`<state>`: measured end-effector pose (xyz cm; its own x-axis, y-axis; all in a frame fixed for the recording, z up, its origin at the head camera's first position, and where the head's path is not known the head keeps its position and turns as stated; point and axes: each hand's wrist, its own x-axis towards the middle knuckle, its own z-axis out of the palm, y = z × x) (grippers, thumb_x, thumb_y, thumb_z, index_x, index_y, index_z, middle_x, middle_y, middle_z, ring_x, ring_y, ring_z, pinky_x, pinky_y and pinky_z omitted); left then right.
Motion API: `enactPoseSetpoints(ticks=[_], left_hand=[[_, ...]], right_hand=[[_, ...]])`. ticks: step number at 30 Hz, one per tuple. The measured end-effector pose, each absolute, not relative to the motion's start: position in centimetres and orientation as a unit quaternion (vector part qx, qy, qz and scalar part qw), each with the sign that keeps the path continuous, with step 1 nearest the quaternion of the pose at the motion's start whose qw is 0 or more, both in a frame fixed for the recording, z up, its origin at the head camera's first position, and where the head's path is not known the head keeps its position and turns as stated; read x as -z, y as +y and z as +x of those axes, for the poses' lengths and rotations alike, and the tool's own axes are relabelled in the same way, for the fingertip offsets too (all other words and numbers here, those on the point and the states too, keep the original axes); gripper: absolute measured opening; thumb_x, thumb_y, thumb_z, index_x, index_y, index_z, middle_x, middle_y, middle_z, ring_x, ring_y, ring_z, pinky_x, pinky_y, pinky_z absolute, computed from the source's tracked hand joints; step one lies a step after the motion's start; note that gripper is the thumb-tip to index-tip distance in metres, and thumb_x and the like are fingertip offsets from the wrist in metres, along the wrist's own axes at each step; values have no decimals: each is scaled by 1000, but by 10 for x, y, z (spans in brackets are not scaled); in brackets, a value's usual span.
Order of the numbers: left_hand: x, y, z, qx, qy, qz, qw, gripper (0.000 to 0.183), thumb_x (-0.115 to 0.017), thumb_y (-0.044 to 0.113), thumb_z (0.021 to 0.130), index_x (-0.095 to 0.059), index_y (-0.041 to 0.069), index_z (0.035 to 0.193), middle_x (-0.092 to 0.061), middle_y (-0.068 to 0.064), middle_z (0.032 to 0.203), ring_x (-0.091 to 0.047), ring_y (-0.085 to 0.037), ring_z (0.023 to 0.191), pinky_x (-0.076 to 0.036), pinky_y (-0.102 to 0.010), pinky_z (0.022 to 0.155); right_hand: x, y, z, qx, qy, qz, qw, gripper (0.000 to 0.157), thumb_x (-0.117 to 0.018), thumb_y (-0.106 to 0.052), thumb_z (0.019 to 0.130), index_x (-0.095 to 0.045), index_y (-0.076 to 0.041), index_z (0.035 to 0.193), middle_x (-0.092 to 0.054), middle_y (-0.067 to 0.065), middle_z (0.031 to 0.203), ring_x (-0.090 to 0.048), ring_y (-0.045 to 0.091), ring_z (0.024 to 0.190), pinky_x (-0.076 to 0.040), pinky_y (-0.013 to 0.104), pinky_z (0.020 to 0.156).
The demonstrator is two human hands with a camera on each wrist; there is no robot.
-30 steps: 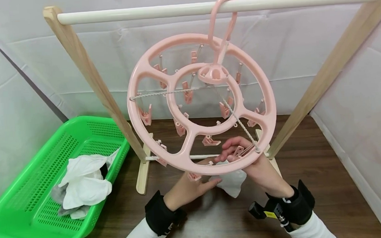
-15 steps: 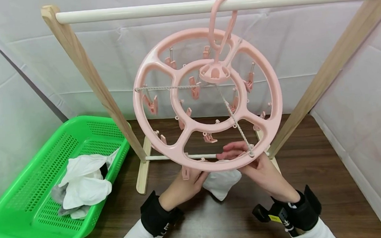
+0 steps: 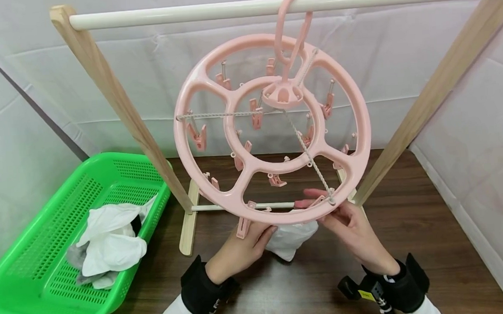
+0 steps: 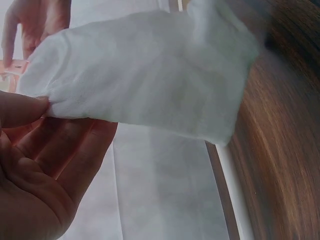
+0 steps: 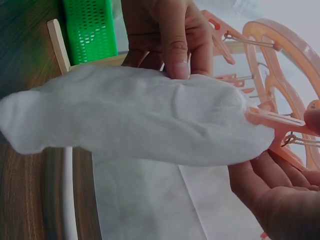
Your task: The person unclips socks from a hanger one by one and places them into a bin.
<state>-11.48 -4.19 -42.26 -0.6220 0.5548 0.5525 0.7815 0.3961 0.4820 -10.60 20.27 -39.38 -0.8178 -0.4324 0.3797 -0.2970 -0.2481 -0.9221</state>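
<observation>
A white sock (image 5: 150,120) stretches between my hands below the pink ring-shaped clip hanger (image 3: 252,171). My left hand (image 3: 241,250) pinches the sock's edge between thumb and fingers, as the left wrist view shows. At the toe end, a pink clothespin (image 5: 275,120) has its tip on the fabric. My right hand (image 5: 285,195) is at that clothespin, thumb against one lever and fingers beneath it. In the head view the hanger's rim hides part of the right fingers and the sock's top.
A wooden stand with a white bar (image 3: 163,15) carries the hanger by its hook. Several other pink clothespins (image 3: 198,137) dangle from the hanger. A green basket (image 3: 37,225) at left holds white and grey socks (image 3: 112,240). Brown wood floor (image 3: 292,292) lies below.
The hanger has swung a little to the right and its tilt has shifted. The sock and left hand have moved slightly left. The right hand's fingers have spread somewhat near the clothespin.
</observation>
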Motion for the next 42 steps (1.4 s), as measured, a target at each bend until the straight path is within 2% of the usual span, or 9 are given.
enactPoseSetpoints(ticks=[7, 12, 16, 21, 27, 30, 35, 38, 42], left_hand=[[422, -44, -113, 364, -822, -407, 161, 21, -66, -2, 88, -60, 7, 107, -53, -3, 88, -50, -18, 87, -43, -36, 81], [421, -48, -113, 367, -825, -402, 155, 23, -66, -4, 88, -60, 4, 109, -52, -4, 89, -50, -18, 85, -43, -35, 78], [420, -52, -113, 362, -831, -395, 148, 15, -65, -3, 89, -63, 2, 103, -50, -2, 83, -49, -14, 77, -43, -31, 71], [418, -60, -111, 386, -836, -376, 108, 12, -63, -1, 91, -61, 3, 102, -42, 5, 74, -42, -10, 68, -38, -25, 64], [413, -76, -109, 360, -860, -355, 65, 8, -60, 1, 94, -59, 7, 88, -33, 11, 65, -36, -4, 59, -34, -22, 56], [409, -84, -108, 347, -867, -351, 64, 8, -59, 0, 94, -62, 6, 93, -30, 12, 62, -33, -3, 55, -31, -20, 52], [406, -94, -108, 338, -867, -356, 89, 23, -59, -4, 91, -64, 3, 113, -34, 13, 63, -33, -1, 53, -31, -19, 50], [404, -101, -108, 331, -865, -360, 111, 15, -61, -6, 90, -65, 4, 101, -37, 10, 62, -36, -3, 54, -33, -20, 50], [401, -113, -107, 333, -867, -350, 124, 15, -62, -6, 90, -63, 8, 94, -57, 3, 70, -49, -4, 61, -41, -23, 54]], right_hand=[[394, 201, -113, 755, 526, -390, 48, 34, -32, 16, 98, -35, 25, 131, -50, 35, 129, -48, 36, 125, -41, 35, 100], [393, 203, -118, 751, 511, -415, 44, 32, -29, 19, 96, -38, 27, 127, -54, 30, 128, -51, 32, 123, -43, 33, 98], [391, 205, -122, 742, 515, -427, 43, 31, -29, 21, 95, -40, 28, 124, -55, 30, 125, -52, 30, 121, -44, 33, 96], [385, 210, -126, 717, 544, -432, 60, 34, -29, 21, 94, -46, 23, 124, -58, 28, 122, -55, 31, 118, -47, 35, 92], [379, 217, -128, 670, 611, -413, 86, 33, -33, 17, 96, -49, 17, 125, -59, 25, 121, -58, 27, 113, -47, 34, 92], [377, 221, -128, 639, 660, -384, 96, 34, -40, 12, 98, -48, 10, 130, -60, 20, 121, -56, 26, 116, -46, 31, 91], [378, 227, -131, 600, 707, -364, 91, 42, -52, 11, 94, -48, 3, 135, -63, 17, 120, -61, 22, 109, -51, 31, 82], [383, 231, -132, 604, 715, -338, 100, 42, -54, 9, 94, -50, 2, 135, -62, 13, 124, -63, 17, 104, -52, 30, 80], [392, 238, -131, 616, 718, -302, 120, 39, -56, 6, 94, -54, 1, 132, -60, 6, 129, -61, 12, 104, -50, 27, 80]])
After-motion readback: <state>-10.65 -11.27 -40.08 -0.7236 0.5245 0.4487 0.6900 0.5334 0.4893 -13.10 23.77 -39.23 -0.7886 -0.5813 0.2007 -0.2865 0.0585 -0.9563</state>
